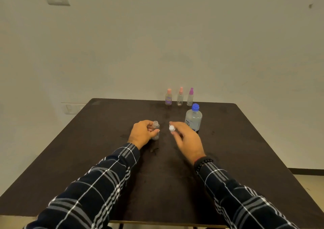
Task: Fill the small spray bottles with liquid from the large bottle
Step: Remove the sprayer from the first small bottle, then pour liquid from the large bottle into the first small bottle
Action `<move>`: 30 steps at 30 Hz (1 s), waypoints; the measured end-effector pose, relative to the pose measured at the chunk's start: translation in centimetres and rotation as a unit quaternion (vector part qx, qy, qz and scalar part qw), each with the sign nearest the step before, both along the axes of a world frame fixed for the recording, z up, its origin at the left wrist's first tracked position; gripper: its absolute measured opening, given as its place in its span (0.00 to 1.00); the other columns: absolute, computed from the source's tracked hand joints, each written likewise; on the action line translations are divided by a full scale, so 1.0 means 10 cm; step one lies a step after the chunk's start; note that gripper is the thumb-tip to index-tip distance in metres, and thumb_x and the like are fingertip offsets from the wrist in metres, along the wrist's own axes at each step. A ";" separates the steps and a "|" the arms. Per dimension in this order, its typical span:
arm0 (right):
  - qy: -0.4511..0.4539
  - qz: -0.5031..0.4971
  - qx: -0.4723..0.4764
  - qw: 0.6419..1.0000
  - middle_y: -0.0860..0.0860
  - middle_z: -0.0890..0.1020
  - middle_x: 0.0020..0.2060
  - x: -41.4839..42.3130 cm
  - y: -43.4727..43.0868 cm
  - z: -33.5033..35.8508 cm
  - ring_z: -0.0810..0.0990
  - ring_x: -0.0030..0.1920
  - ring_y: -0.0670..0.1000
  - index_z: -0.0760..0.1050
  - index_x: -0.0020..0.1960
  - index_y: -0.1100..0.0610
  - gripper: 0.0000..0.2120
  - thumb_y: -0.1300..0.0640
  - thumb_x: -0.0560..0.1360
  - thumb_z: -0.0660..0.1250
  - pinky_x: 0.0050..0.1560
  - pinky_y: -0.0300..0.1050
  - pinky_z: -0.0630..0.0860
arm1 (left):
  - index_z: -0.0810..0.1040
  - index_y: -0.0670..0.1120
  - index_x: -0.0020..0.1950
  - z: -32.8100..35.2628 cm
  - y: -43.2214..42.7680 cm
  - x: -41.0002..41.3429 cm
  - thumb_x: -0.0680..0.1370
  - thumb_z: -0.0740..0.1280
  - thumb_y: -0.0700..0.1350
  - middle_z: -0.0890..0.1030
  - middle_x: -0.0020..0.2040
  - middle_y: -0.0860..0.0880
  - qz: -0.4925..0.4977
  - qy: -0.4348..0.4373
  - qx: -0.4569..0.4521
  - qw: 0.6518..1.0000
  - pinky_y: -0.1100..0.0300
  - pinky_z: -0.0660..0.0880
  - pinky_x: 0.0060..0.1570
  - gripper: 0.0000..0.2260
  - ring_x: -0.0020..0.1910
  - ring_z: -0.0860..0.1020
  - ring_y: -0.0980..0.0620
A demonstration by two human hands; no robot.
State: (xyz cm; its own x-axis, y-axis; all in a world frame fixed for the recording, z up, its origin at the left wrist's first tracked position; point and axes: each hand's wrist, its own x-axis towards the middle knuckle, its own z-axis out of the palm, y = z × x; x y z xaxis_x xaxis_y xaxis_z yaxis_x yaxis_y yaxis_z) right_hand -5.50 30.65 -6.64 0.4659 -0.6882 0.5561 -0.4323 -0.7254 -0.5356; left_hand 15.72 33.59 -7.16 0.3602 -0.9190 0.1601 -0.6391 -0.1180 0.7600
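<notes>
My left hand (142, 133) grips a small clear spray bottle (155, 130) that stands upright on the dark table (105, 141), its neck open with no top on it. To its right, my right hand (188, 139) pinches the white spray top (172, 128) in its fingertips, a short way from the bottle's mouth. The large clear bottle (193, 119) with a blue cap stands shut just behind my right hand.
Three small spray bottles stand in a row at the table's far edge: two with pink tops (168, 97) (180, 96) and one with a purple top (190, 97). A pale wall rises right behind them.
</notes>
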 end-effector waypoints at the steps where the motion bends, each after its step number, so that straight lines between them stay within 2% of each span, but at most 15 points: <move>1: 0.072 0.002 0.018 0.997 0.44 0.80 0.63 -0.02 0.00 -0.07 0.76 0.63 0.42 0.75 0.69 0.49 0.17 0.55 0.81 0.65 0.65 0.37 0.72 | 0.84 0.47 0.58 0.00 0.00 0.00 0.74 0.78 0.47 0.86 0.46 0.52 -0.003 0.007 -0.003 1.000 0.55 0.81 0.58 0.14 0.46 0.84 0.56; 4: 0.246 -0.010 0.066 0.967 0.45 0.77 0.68 -0.02 -0.04 -0.18 0.74 0.68 0.47 0.72 0.73 0.46 0.21 0.53 0.80 0.65 0.67 0.43 0.70 | 0.82 0.46 0.62 -0.01 0.01 0.00 0.75 0.77 0.47 0.85 0.49 0.53 -0.011 0.015 0.001 1.000 0.60 0.80 0.58 0.17 0.48 0.83 0.58; 7: 0.270 -0.018 0.046 0.962 0.45 0.76 0.69 -0.05 -0.05 -0.08 0.74 0.69 0.48 0.70 0.74 0.45 0.22 0.54 0.81 0.65 0.67 0.45 0.72 | 0.76 0.45 0.71 -0.02 0.03 0.00 0.76 0.75 0.47 0.84 0.58 0.49 -0.016 0.043 0.015 0.999 0.59 0.78 0.62 0.24 0.55 0.82 0.56; 9: 0.182 -0.032 -0.042 0.982 0.45 0.80 0.63 -0.12 0.00 0.04 0.78 0.63 0.47 0.75 0.69 0.46 0.18 0.55 0.80 0.65 0.61 0.45 0.77 | 0.66 0.45 0.78 0.02 0.04 0.03 0.76 0.75 0.46 0.80 0.65 0.47 -0.031 0.084 0.015 0.996 0.57 0.75 0.66 0.32 0.63 0.79 0.51; 11: 0.044 -0.086 -0.125 0.987 0.45 0.82 0.54 -0.27 0.03 0.16 0.81 0.51 0.46 0.77 0.62 0.49 0.13 0.56 0.79 0.66 0.49 0.45 0.81 | 0.59 0.46 0.81 0.06 0.04 0.07 0.76 0.76 0.49 0.75 0.72 0.48 -0.050 0.099 0.012 0.994 0.54 0.70 0.71 0.39 0.71 0.74 0.49; 13: -0.087 -0.157 -0.072 0.981 0.45 0.78 0.52 -0.41 -0.03 0.29 0.78 0.47 0.44 0.74 0.61 0.49 0.12 0.54 0.79 0.66 0.46 0.43 0.79 | 0.56 0.48 0.83 0.10 0.07 0.08 0.75 0.75 0.54 0.70 0.76 0.50 -0.036 0.094 -0.016 0.995 0.54 0.66 0.74 0.42 0.75 0.69 0.51; 15: -0.159 -0.205 0.042 0.965 0.44 0.75 0.56 -0.49 -0.17 0.37 0.77 0.52 0.45 0.70 0.66 0.48 0.19 0.48 0.77 0.68 0.50 0.43 0.77 | 0.60 0.49 0.81 0.15 0.11 0.00 0.77 0.71 0.58 0.69 0.76 0.51 0.012 0.034 -0.115 0.993 0.51 0.67 0.74 0.37 0.75 0.68 0.52; 17: -0.139 -0.193 0.149 0.960 0.47 0.72 0.65 -0.52 -0.35 0.35 0.76 0.60 0.47 0.65 0.72 0.50 0.30 0.46 0.75 0.72 0.59 0.46 0.77 | 0.66 0.50 0.77 0.25 0.11 -0.21 0.79 0.68 0.56 0.72 0.71 0.51 0.019 -0.083 -0.219 0.972 0.50 0.72 0.69 0.29 0.70 0.71 0.52; 19: -0.104 -0.139 0.249 0.953 0.50 0.70 0.71 -0.51 -0.47 0.25 0.73 0.67 0.50 0.62 0.76 0.52 0.37 0.48 0.73 0.75 0.67 0.49 0.73 | 0.69 0.51 0.75 0.39 0.02 -0.51 0.80 0.66 0.53 0.75 0.66 0.52 -0.040 -0.143 -0.243 0.958 0.51 0.75 0.64 0.24 0.63 0.73 0.54; 20: -0.098 -0.113 0.280 0.948 0.50 0.71 0.71 -0.49 -0.51 0.18 0.73 0.68 0.51 0.62 0.77 0.52 0.38 0.49 0.72 0.76 0.68 0.50 0.73 | 0.70 0.52 0.75 0.43 -0.05 -0.67 0.80 0.67 0.52 0.76 0.64 0.53 -0.074 -0.140 -0.233 0.960 0.51 0.76 0.62 0.23 0.61 0.74 0.55; 22: -0.118 -0.076 0.315 0.939 0.49 0.76 0.69 -0.47 -0.56 0.07 0.76 0.67 0.51 0.65 0.75 0.50 0.37 0.50 0.71 0.78 0.68 0.53 0.74 | 0.68 0.53 0.76 0.47 -0.22 -0.92 0.81 0.67 0.50 0.76 0.66 0.54 -0.117 -0.074 -0.189 0.972 0.51 0.77 0.62 0.24 0.60 0.75 0.56; 24: -0.139 -0.071 0.319 0.935 0.48 0.78 0.66 -0.44 -0.59 0.01 0.77 0.65 0.50 0.68 0.73 0.48 0.34 0.52 0.71 0.78 0.67 0.55 0.76 | 0.66 0.52 0.79 0.51 -0.39 -1.07 0.82 0.67 0.49 0.72 0.73 0.52 -0.129 -0.010 -0.150 0.980 0.51 0.73 0.69 0.25 0.68 0.74 0.53; 26: -0.140 -0.079 0.313 0.936 0.49 0.79 0.65 -0.43 -0.59 0.02 0.78 0.64 0.50 0.69 0.73 0.49 0.32 0.54 0.72 0.77 0.66 0.54 0.76 | 0.65 0.51 0.80 0.57 -0.53 -1.17 0.84 0.64 0.47 0.70 0.77 0.49 -0.146 0.018 -0.101 0.984 0.54 0.67 0.74 0.24 0.74 0.70 0.50; 28: -0.140 -0.083 0.314 0.936 0.50 0.79 0.64 -0.42 -0.58 0.06 0.78 0.64 0.51 0.69 0.72 0.50 0.31 0.54 0.73 0.76 0.65 0.54 0.77 | 0.68 0.52 0.79 0.63 -0.65 -1.22 0.84 0.63 0.45 0.73 0.74 0.48 -0.148 0.025 -0.074 0.986 0.56 0.68 0.72 0.22 0.72 0.72 0.49; 30: -0.130 -0.087 0.314 0.936 0.51 0.79 0.64 -0.42 -0.57 0.08 0.78 0.64 0.52 0.69 0.72 0.51 0.31 0.55 0.73 0.76 0.65 0.53 0.77 | 0.75 0.51 0.73 0.65 -0.72 -1.22 0.83 0.65 0.42 0.80 0.68 0.47 -0.115 0.042 -0.092 0.988 0.55 0.72 0.69 0.19 0.65 0.78 0.49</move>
